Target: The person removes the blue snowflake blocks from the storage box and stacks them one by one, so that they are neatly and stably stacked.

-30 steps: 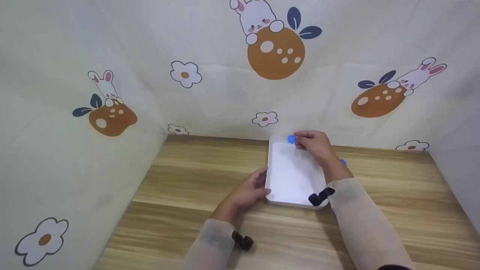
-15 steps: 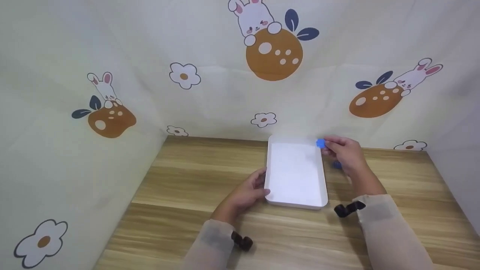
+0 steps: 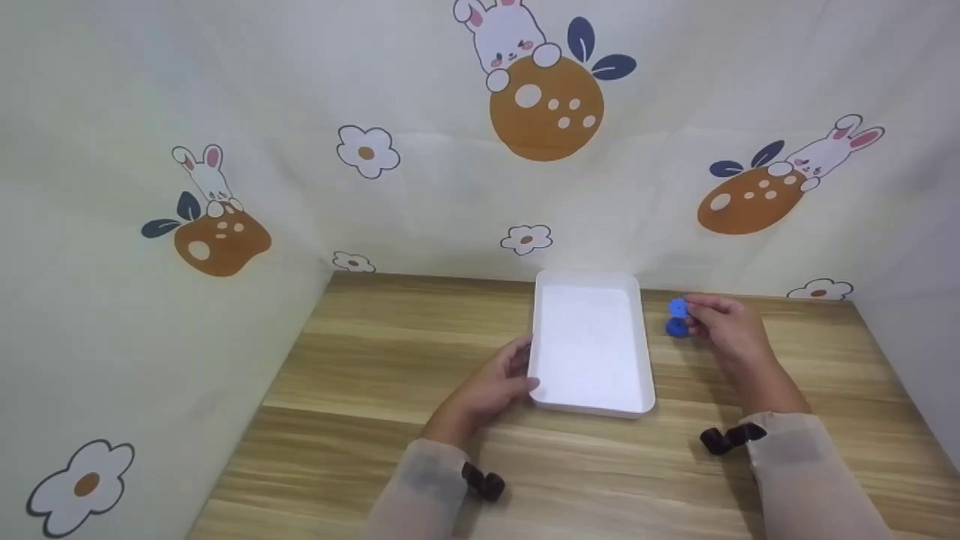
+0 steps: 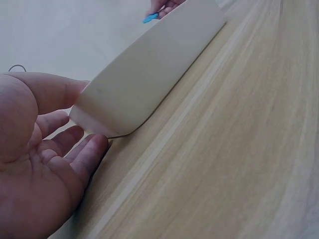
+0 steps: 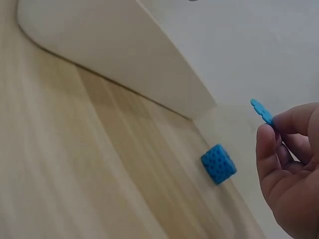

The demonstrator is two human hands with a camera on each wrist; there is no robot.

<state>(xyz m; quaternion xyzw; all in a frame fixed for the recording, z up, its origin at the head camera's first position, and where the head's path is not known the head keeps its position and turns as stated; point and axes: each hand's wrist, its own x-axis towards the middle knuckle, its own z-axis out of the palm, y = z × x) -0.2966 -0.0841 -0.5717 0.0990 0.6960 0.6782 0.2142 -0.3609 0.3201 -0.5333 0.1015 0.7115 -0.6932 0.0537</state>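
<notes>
A shallow white tray [image 3: 592, 345] lies on the table, its long side running away from me. My left hand [image 3: 495, 386] holds the tray's near left corner, thumb over the rim and fingers against the outer wall. Between thumb and fingertips, my right hand [image 3: 731, 330] pinches a thin blue flower-shaped piece [image 5: 261, 110] to the right of the tray. Just below that piece in the head view, a darker blue short round piece [image 3: 677, 328], its side dotted with small holes [image 5: 218, 163], sits on the table. The flower-shaped piece is partly covered by the fingertips.
The wood-grain table [image 3: 390, 352] meets a pale cloth backdrop [image 3: 435, 202] printed with rabbits, oranges and flowers close behind the tray's far end. Cloth walls also stand at the left and right. A small black device is strapped at each wrist.
My right hand has carried the flower-shaped piece from over the tray's far end rightward and toward me, close to the round blue piece. The left hand and the tray stay put.
</notes>
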